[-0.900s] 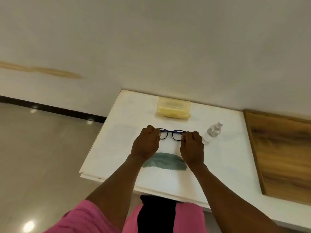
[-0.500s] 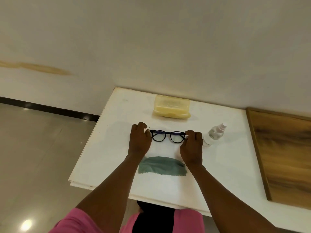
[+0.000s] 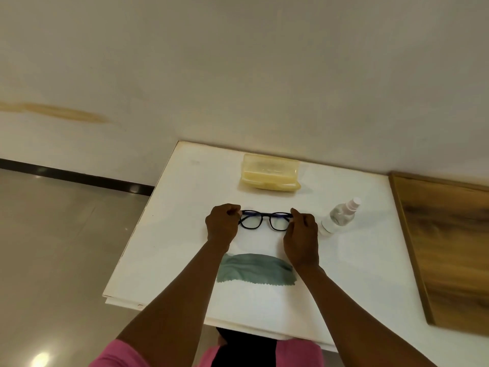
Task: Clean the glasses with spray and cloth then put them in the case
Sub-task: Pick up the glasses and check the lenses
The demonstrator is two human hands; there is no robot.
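On the desk (image 3: 185, 234), the glasses (image 3: 265, 220) lie centrally, case (image 3: 270, 172) behind them, cloth (image 3: 255, 270) before them, spray bottle (image 3: 337, 218) to their right.

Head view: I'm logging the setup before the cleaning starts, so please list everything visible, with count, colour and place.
glasses: one, dark blue-black frame, mid-table, held at both ends
case: one, translucent yellow, closed, far side of table near the wall
spray bottle: one, clear with white cap, right of the glasses, leaning in view
cloth: one, grey-green, near side of table, between the forearms
table: one, white, against the wall
wooden panel: one, brown, on the right
wall: off-white, with a yellowish stain at left
floor: grey, glossy, left
left hand: one, gripping the frame's left end
right hand: one, gripping the frame's right end
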